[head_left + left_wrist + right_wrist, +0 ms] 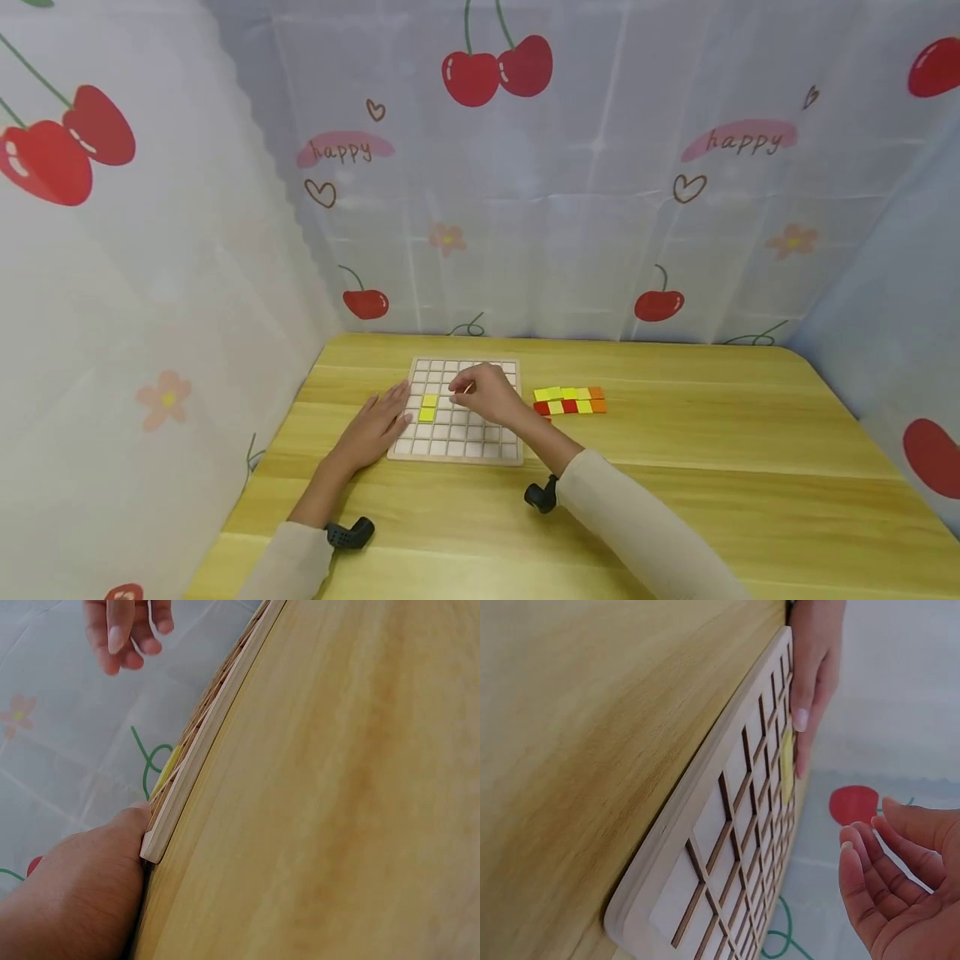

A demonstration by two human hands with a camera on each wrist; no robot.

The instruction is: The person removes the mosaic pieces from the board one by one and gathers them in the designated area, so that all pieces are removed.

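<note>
A square wooden grid board (455, 458) lies on the table, two yellow square tiles (427, 414) sitting in cells near its left side. My left hand (372, 427) rests at the board's left edge, fingers extended and the thumb at the rim; the left wrist view shows that thumb beside the wooden border. Above the board's upper middle is my right hand (487, 393), its fingers loosely bent. In the right wrist view the right hand (900, 881) has thumb and fingers apart, with nothing visible between them. It covers some of the board's upper right cells in the head view.
Right of the board lie two rows of yellow, red and orange square tiles (570, 400). A red tile (547, 421) peeks out beside the right forearm. The wooden table (712, 433) ends at a cherry-printed curtain (525, 208) behind and on both sides.
</note>
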